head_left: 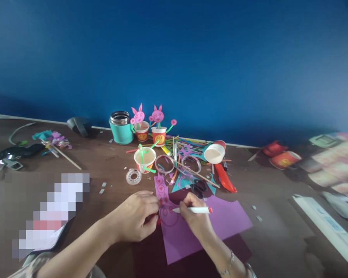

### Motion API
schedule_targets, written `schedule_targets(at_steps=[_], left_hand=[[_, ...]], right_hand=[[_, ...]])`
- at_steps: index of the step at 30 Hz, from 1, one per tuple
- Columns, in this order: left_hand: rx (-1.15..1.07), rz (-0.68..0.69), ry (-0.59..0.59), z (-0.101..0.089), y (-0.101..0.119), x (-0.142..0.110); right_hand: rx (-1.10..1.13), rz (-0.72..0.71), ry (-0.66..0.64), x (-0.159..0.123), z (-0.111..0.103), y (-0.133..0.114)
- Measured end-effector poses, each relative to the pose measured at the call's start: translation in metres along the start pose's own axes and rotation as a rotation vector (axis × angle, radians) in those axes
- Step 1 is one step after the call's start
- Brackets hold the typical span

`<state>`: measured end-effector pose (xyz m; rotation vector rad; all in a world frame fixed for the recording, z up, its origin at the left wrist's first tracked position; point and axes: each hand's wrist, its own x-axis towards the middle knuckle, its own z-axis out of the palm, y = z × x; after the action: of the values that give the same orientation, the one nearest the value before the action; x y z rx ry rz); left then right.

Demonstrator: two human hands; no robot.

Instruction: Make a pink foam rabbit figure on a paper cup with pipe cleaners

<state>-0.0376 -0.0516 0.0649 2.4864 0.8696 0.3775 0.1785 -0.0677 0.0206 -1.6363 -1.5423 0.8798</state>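
Observation:
My right hand [195, 216] grips a white marker [201, 210] with a red end, its tip on the purple paper [208, 231]. Red line drawings of a round face with ears show there, with hearts in circles on the strip above. At the paper's left edge rests my left hand [139, 216], fingers curled together; a small red thing shows at its fingertips, mostly hidden. Black scissors [199, 188] lie just beyond the paper. Behind stand a paper cup [145, 158] with green straws and two red cups, each with a pink paper animal head, one cup [158, 137] with straw arms.
A teal jar [121, 129] stands near the blue wall. Tape rolls [133, 176], straws and paper scraps crowd the table's middle. A white cup [214, 152] lies tipped by a red object [225, 178]. A blurred-out phone-like object [50, 220] lies left, a white power strip [321, 216] right.

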Motion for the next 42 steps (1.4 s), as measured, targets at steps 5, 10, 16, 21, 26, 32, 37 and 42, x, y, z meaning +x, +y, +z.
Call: schedule_targets(at_steps=[5, 10, 16, 21, 26, 32, 37, 42], left_hand=[[0.002, 0.011, 0.010, 0.0019, -0.0005, -0.0007], [0.008, 0.019, 0.010, 0.0007, -0.0002, 0.0008], [0.008, 0.011, 0.012, 0.0005, 0.0000, 0.0004], [0.015, 0.021, 0.013, 0.0014, -0.0003, -0.0006], [0.002, 0.016, 0.026, 0.0000, 0.0002, 0.0004], [0.009, 0.012, 0.021, 0.0002, 0.0007, 0.0004], [0.010, 0.009, 0.014, 0.0004, 0.0005, 0.0004], [0.012, 0.010, 0.010, -0.0003, 0.0006, 0.0007]], right_hand=[[0.031, 0.009, -0.009, -0.0002, 0.0003, -0.0016], [0.061, -0.003, 0.015, 0.0000, 0.0009, -0.0031], [0.040, 0.009, 0.013, 0.0002, 0.0004, -0.0044], [0.029, -0.011, -0.015, 0.0002, 0.0010, -0.0027], [0.012, -0.023, 0.010, -0.0002, 0.0015, -0.0029], [-0.012, -0.016, 0.010, 0.0010, 0.0014, 0.0001], [-0.016, -0.017, 0.008, 0.0006, 0.0018, 0.0000], [0.001, -0.022, 0.009, 0.0013, 0.0017, -0.0009]])
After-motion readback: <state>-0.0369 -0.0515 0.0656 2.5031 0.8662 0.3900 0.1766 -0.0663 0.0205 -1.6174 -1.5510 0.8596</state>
